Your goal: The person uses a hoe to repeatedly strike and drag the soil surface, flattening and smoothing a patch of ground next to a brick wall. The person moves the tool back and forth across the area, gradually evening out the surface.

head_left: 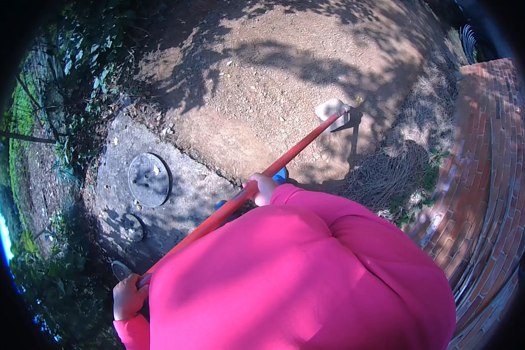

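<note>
A long red pole (214, 218) runs slantwise in front of my body. My left hand (129, 297) is closed around its near end at the lower left. Farther up, my right hand (262, 189) grips the pole near its middle. A pale scoop or small bucket (331, 109) is fixed to the far end, over bare dirt. Whether that scoop touches the soil, I cannot tell. Its inside is not clearly visible. Blue shoe tips (281, 175) show beyond my pink top (288, 271), which hides the rest of my legs.
A concrete slab (192, 183) on the left holds a large round cover (148, 180) and a smaller one (132, 227). Ivy-like foliage (98, 70) borders it. Dry grass (393, 166) lies along a brick wall (477, 162) at right. Sandy ground (262, 78) spreads ahead in patchy shade.
</note>
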The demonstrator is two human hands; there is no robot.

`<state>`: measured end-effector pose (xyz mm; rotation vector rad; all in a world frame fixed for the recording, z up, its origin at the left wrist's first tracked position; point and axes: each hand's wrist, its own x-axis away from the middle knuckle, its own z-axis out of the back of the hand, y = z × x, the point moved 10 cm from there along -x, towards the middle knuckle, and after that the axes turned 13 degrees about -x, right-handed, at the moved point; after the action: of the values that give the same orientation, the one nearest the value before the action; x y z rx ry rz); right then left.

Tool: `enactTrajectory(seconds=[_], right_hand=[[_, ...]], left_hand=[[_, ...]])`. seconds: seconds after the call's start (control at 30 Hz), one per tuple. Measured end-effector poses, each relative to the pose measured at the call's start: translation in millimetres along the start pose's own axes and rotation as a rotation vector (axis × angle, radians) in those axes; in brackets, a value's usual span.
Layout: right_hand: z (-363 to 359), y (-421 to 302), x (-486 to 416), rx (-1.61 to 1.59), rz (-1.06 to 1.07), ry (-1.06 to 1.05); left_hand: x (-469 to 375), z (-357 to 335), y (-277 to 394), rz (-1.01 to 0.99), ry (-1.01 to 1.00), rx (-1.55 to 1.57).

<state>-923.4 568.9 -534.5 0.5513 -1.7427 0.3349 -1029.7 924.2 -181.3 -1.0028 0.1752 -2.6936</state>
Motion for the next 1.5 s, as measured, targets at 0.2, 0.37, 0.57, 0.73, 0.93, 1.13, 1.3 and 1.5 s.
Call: enactTrajectory(seconds=[0.2, 0.37, 0.57, 0.73, 0.93, 1.13, 1.3, 1.5], right_hand=[[3, 55, -14, 0.179, -0.19, 0.012], [2, 51, -15, 0.205, -0.073, 0.027], [-20, 25, -22, 0.209, 0.048, -0.072], [-19, 59, -33, 0.204, 0.009, 0.008], [-21, 74, -35, 0.388, 0.045, 0.063], [-50, 35, -21, 0.333, 0.046, -0.08], [-90, -5, -26, 0.207, 0.09, -0.146], [-72, 34, -40, 0.282, -0.006, -0.05]], left_hand=[[35, 9, -12, 0.019, 0.056, -0.041], [34, -39, -30, 0.079, 0.013, 0.061], [34, -76, -37, 0.087, 0.001, 0.229], [61, -85, -56, 0.139, -0.006, 0.284], [81, -93, -54, 0.199, -0.013, 0.353], [72, -96, -28, 0.229, -0.049, 0.427], [68, -84, -9, 0.232, -0.063, 0.456], [76, -60, 2, 0.24, -0.079, 0.467]])
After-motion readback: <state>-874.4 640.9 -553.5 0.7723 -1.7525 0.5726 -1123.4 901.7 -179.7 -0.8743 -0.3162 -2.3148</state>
